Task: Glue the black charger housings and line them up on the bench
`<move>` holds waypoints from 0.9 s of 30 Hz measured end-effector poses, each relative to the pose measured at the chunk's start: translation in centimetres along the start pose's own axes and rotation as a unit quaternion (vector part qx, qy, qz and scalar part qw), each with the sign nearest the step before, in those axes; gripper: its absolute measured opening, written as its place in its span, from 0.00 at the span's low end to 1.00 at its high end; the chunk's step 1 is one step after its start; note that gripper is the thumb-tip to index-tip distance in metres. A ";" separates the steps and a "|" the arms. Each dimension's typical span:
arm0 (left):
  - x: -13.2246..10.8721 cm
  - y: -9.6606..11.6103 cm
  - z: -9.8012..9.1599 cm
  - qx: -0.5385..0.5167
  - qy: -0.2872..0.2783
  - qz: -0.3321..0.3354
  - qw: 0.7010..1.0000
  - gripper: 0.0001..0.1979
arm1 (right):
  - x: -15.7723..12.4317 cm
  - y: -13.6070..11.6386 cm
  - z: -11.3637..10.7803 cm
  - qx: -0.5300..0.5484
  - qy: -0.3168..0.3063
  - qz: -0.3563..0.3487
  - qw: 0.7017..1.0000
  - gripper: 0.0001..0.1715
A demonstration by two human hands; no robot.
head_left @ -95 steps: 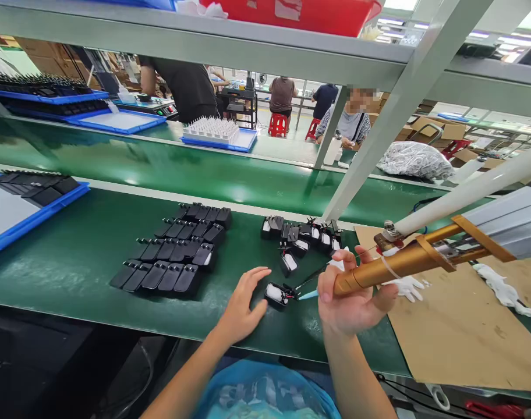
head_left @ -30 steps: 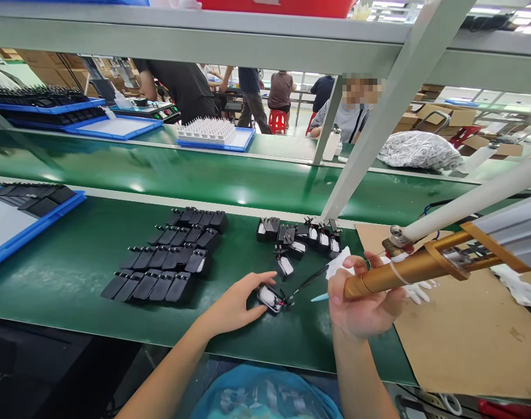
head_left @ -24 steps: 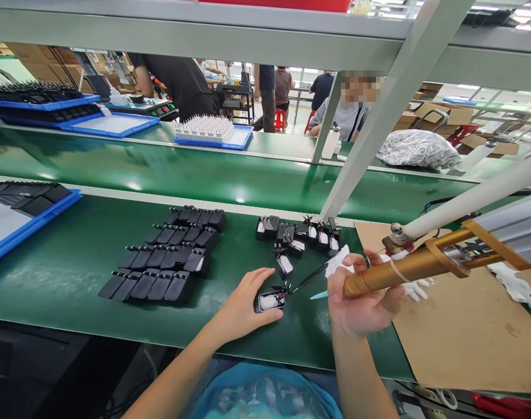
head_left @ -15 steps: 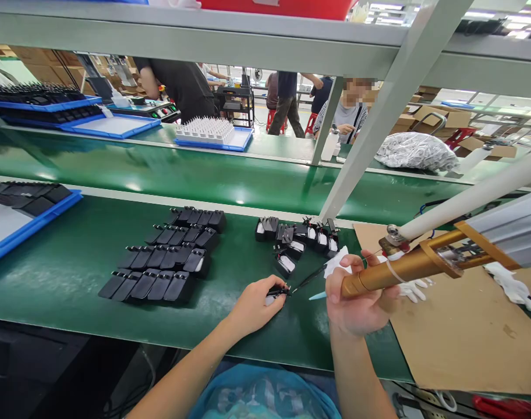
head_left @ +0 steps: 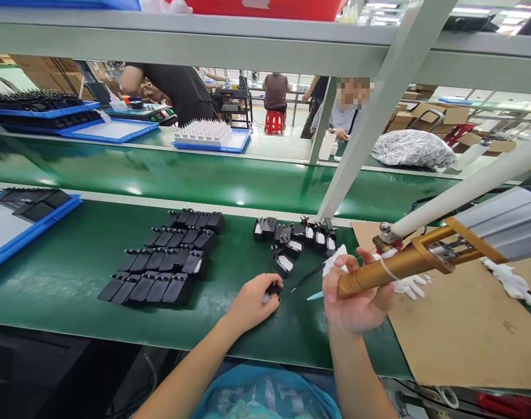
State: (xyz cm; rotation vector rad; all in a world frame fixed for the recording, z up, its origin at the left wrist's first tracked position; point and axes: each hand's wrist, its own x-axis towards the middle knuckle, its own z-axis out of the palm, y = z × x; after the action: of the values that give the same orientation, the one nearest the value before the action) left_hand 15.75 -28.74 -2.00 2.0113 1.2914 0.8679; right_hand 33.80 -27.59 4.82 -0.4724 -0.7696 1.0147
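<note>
My left hand (head_left: 253, 299) rests low over the green bench, its thumb and fingers closed on a small black plastic part (head_left: 273, 288). The palm hides much of that part. To its right, my right hand (head_left: 357, 302) wraps round a gold cylindrical tool (head_left: 379, 276). A pale blue tapered tip (head_left: 315, 295) sticks out past the thumb, in line with the tool. Between the hands are black tweezers (head_left: 307, 278), with their far end hidden near a white tissue (head_left: 335, 259); I cannot tell whether a finger touches them. Several black housings with white inside (head_left: 285, 265) lie beyond.
Rows of black housings (head_left: 147, 286) stand on the left. A blue-edged tray (head_left: 34, 224) is at the far left. A slanted grey post (head_left: 357, 145) rises at the back. Brown cardboard (head_left: 457, 343) with white gloves (head_left: 411, 286) lies on the right. People work beyond.
My left hand has drawn slightly left with the black part, away from the tweezers' tips. My right hand and the gold tool stay almost in place. The view has shifted slightly.
</note>
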 end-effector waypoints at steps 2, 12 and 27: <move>-0.1 0.2 -0.2 0.012 -0.018 0.015 1.000 0.17 | 0.0 0.0 0.0 -0.003 -0.001 0.000 1.000 0.27; -1.8 2.1 -2.4 0.093 -0.078 0.057 0.991 0.23 | 0.0 0.0 -0.2 -0.002 0.005 0.005 1.000 0.27; -1.5 0.3 -0.2 0.191 -0.069 0.068 0.977 0.14 | -0.1 -0.1 0.0 -0.005 0.010 0.005 1.000 0.26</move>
State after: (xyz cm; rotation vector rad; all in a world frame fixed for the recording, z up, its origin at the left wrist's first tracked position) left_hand 15.22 -30.23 -1.97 2.4353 1.3300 0.5570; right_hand 33.86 -27.72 4.85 -0.4946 -0.7544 1.0150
